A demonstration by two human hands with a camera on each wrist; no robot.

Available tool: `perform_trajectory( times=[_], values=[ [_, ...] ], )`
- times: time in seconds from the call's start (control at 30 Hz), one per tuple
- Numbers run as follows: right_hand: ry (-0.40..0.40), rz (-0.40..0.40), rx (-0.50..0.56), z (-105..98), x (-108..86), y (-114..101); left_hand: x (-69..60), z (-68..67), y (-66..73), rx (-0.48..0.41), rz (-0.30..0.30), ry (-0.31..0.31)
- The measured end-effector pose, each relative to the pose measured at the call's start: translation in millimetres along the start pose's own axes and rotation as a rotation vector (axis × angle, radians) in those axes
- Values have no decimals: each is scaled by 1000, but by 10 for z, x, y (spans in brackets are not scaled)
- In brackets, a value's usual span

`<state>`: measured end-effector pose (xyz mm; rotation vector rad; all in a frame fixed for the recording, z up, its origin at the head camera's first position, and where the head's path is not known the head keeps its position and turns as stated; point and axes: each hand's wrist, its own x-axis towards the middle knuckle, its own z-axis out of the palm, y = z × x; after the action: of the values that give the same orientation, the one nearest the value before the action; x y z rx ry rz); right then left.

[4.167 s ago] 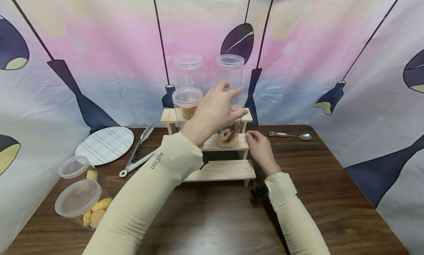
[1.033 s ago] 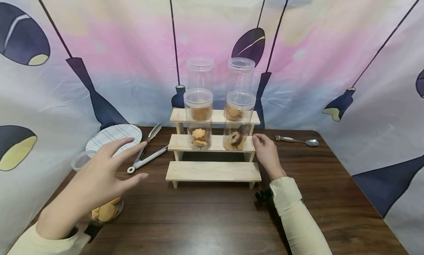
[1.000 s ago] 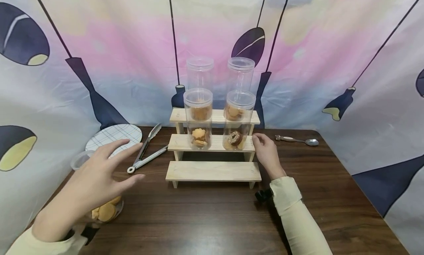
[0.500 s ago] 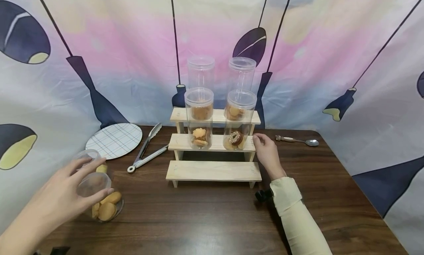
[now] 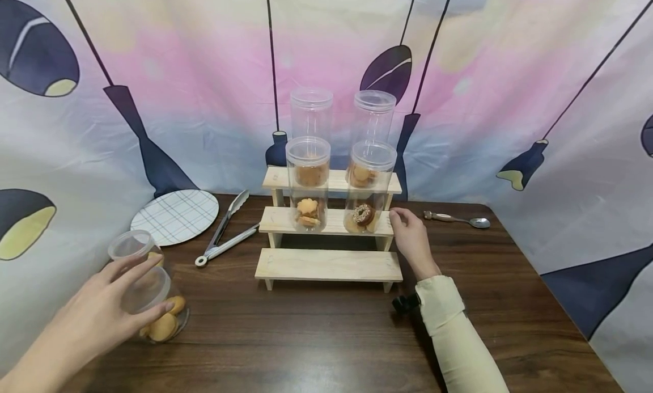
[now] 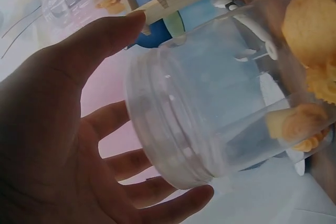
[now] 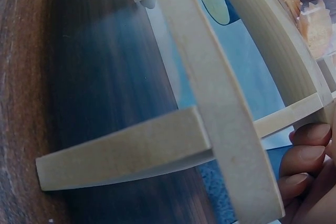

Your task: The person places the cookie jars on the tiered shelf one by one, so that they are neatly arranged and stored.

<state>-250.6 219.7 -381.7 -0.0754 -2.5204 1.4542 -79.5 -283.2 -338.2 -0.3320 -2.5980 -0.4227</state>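
Left hand (image 5: 99, 311) moved to cookie jar (image 5: 165, 324), spread wide — 2nd jar (image 5: 134, 243) behind; right hand (image 5: 412, 240) grips stand (image 5: 328, 263).

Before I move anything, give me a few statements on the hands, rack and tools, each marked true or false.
1. The left hand is at the nearer jar on the table's left. True.
2. The right hand holds the spoon. False: the spoon lies on the table.
3. The rack's lowest step bears a jar. False: the rack's four jars stand on its upper two steps.
4. The tongs lie spread open. True.
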Motion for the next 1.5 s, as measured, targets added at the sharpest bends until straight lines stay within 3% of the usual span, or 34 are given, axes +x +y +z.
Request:
perform_trajectory(
  times=[0.17,0.43,0.7,1.0,1.27,1.5],
  values=[
    [0,0,14,-7,8,-3,-20,34,-50,-6,14,-2],
    [0,9,1,3,6,-7,-87,85,-77,0,-35,-54],
    [0,1,14,-9,-4,-13,-91,113,-97,7,-14,-15],
    [5,0,18,9,8,7,-98,108,-96,15,-14,-15],
    [0,1,18,8,14,24,-115,96,-78,24,-65,-70],
    [1,5,18,8,19,10,-102,87,-78,35,-70,-66]
  ],
)
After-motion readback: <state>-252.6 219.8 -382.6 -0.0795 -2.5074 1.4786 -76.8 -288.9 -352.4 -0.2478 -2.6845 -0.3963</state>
